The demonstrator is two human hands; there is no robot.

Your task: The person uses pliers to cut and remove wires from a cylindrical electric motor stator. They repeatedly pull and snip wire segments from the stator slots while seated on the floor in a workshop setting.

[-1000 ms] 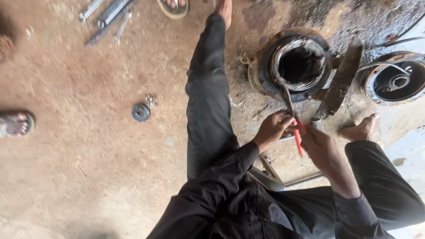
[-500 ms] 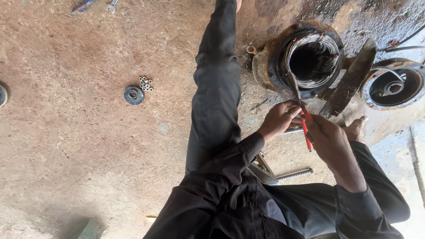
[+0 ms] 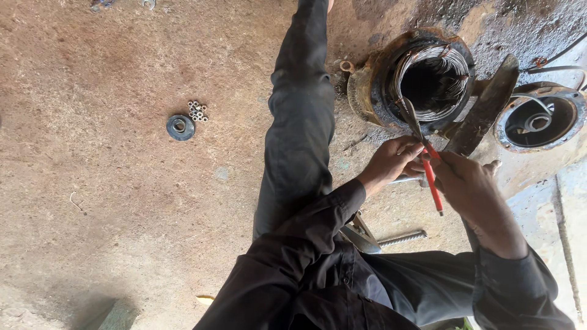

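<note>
Several small nuts (image 3: 197, 110) lie in a cluster on the bare concrete floor (image 3: 92, 153), well to the left of both hands, with a round dark bearing-like disc (image 3: 180, 127) just beside them. Nearer in, the person's leg in dark trousers (image 3: 299, 116) stretches away across the floor, just left of the left hand. Below the left hand, by the person's lap, a threaded bolt (image 3: 400, 238) lies on the floor next to some flat metal pieces.

The left hand (image 3: 391, 162) has its fingers curled together, pinching the tool where its metal head meets the handles. The right hand (image 3: 471, 186), touching the left, is closed around the red handles of the pliers (image 3: 428, 165); one red handle sticks out below the fist. The plier nose points up and away from the hands into the wire winding (image 3: 431, 79) of a rusty motor stator housing (image 3: 373, 85), which stands just above the hands with its dark bore open toward the camera.

Right of the housing, a flat dark metal bar (image 3: 486, 107) leans at a slant, just above the right hand. Farther right sits a round rusty end cover (image 3: 538, 119) with a cable (image 3: 559, 58) running past it.
</note>
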